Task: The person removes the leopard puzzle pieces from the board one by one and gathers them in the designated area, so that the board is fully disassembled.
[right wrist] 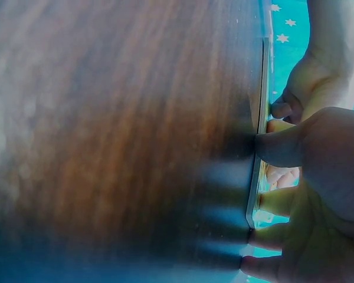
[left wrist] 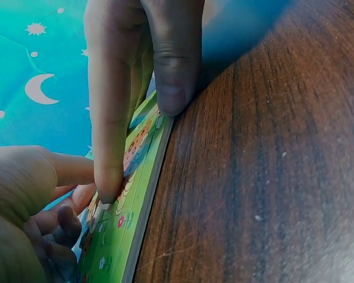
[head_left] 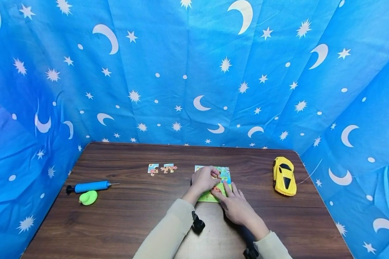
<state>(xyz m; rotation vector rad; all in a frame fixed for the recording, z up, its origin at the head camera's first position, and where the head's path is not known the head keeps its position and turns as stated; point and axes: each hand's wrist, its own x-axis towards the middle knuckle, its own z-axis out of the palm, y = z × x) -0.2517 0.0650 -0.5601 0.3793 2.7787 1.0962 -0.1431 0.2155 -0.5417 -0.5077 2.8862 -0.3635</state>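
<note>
A thin, bright green and blue jigsaw puzzle board (head_left: pixel 226 172) with a picture on it lies under both hands. My left hand (head_left: pixel 205 179) is over its left half, fingers bent, with the fingertips at a small orange-brown puzzle piece (head_left: pixel 219 176) close over the board. My right hand (head_left: pixel 236 208) lies with spread, mostly straight fingers at the board's right and front side. In the left wrist view, the right index fingertip (left wrist: pixel 108 191) presses on the picture and the right thumb (left wrist: pixel 174 88) touches the front edge. Both hands hide much of the board.
Two loose puzzle pieces (head_left: pixel 153 168) (head_left: pixel 169 168) lie left of the board. Farther left are a blue hand pump (head_left: pixel 92 186) with a thin needle and a green toy duck (head_left: pixel 88 198). A yellow toy car (head_left: pixel 284 176) stands at right. A blue curtain (head_left: pixel 168 72) surrounds the wooden table (head_left: pixel 116 223).
</note>
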